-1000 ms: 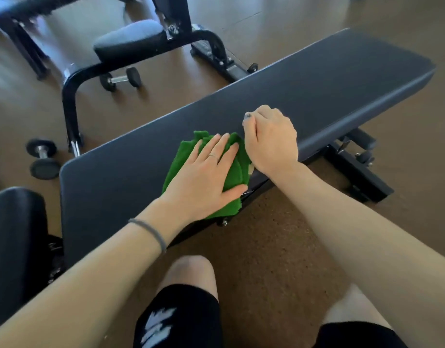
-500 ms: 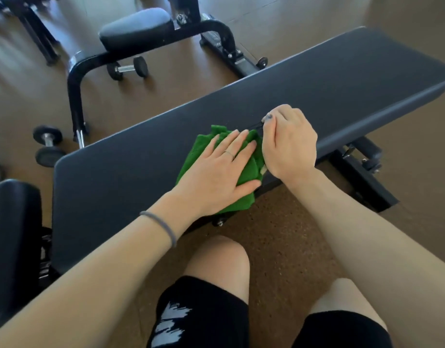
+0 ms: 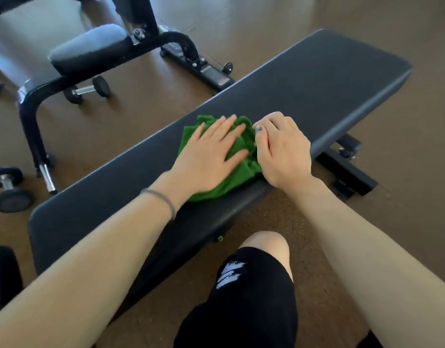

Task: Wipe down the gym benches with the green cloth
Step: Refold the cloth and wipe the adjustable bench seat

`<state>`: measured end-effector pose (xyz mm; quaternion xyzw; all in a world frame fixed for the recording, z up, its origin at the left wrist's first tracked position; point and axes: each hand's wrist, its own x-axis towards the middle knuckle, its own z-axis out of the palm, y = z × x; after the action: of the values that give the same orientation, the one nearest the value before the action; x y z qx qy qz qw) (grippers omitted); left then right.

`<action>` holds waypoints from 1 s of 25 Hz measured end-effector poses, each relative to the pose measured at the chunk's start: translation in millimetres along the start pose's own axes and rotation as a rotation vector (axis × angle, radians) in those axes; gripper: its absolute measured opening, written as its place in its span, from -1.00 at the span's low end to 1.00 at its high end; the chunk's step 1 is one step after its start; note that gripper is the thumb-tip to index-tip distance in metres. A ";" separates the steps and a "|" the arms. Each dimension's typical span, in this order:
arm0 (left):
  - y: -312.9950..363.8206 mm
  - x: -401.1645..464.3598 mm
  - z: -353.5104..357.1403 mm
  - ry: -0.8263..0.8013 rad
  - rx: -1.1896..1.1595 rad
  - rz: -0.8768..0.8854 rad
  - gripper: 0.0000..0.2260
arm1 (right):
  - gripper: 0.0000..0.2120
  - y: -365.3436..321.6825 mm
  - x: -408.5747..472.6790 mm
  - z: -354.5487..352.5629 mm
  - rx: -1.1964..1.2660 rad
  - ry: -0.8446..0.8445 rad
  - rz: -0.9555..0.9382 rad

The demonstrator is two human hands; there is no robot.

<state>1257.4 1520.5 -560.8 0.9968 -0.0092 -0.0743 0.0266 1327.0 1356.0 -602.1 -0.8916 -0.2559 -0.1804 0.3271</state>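
The left hand (image 3: pixel 211 156) lies flat, palm down, fingers extended and slightly spread, pressing the green cloth (image 3: pixel 237 169) against the bench pad (image 3: pixel 317 84); it grips nothing, it only presses. The right hand (image 3: pixel 283 151) sits just beside it at 3 o'clock, fingers curled loosely under, knuckles up, touching the cloth's right edge; whether it pinches the cloth cannot be told. The cloth is bunched and lies near the middle of the pad's length, its lower folds reaching the pad's near long edge at 6 o'clock. Bare pad runs from the cloth toward 2 o'clock to the far rounded end, and toward 8 o'clock to the near end, with both stretches unobstructed. Both forearms enter from the bottom of the frame; the left wrist carries a thin grey band (image 3: pixel 163 199). A bent knee in black shorts (image 3: pixel 251 292) is at 6 o'clock, just below the pad's edge. The bench's black base foot (image 3: pixel 349 169) shows at 3 o'clock. A second bench (image 3: pixel 90 49) stands at 10 o'clock, apart from the pad, with one dumbbell (image 3: pixel 87 90) under it and another dumbbell (image 3: pixel 8 188) at 9 o'clock on the brown floor (image 3: pixel 405 222).
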 end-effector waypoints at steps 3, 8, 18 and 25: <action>-6.6 -1.2 2.6 0.019 -0.001 -0.015 -0.38 | -0.64 -3.0 0.4 -0.8 0.007 -0.021 0.050; -34.6 -34.2 8.9 0.036 -0.004 0.140 -0.33 | -0.66 -7.2 -0.3 1.8 -0.051 0.003 0.070; -74.9 -21.6 4.3 0.067 -0.004 -0.079 -0.31 | -0.66 -6.2 1.0 -3.2 -0.033 0.000 0.104; -51.5 102.2 -12.7 0.046 -0.123 -0.277 -0.37 | -0.68 -4.7 0.7 1.6 -0.018 0.057 0.096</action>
<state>1361.1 1570.4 -566.2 0.9865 0.1334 -0.0550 0.0772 1325.2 1360.3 -600.7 -0.9003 -0.2017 -0.1919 0.3345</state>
